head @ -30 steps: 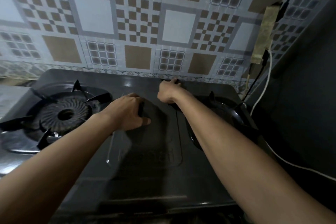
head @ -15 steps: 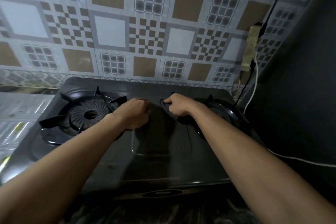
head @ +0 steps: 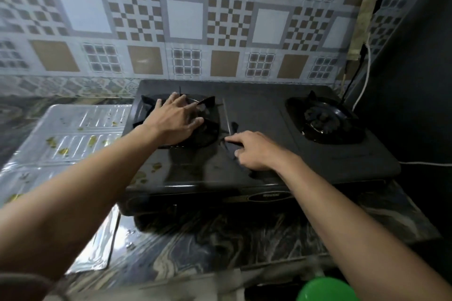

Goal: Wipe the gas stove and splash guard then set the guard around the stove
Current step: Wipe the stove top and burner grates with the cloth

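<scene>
The black two-burner gas stove stands on a marbled counter against the tiled wall. My left hand lies over the left burner's grate, fingers spread and holding nothing. My right hand rests on the stove's middle panel with fingers curled on a dark cloth, which is hard to tell from the black surface. The silver foil splash guard lies flat on the counter left of the stove, spotted with yellowish food stains. More stains mark the stove's front left corner.
The right burner is uncovered. A white cable and a dark cable drop from a socket strip at the back right, beside a dark side wall. A green round object shows at the bottom right, below the counter edge.
My left hand left the stove's middle, moved onto the left burner and spread open. My right hand slid toward the front of the middle panel. The view pulled back, showing the foil guard.
</scene>
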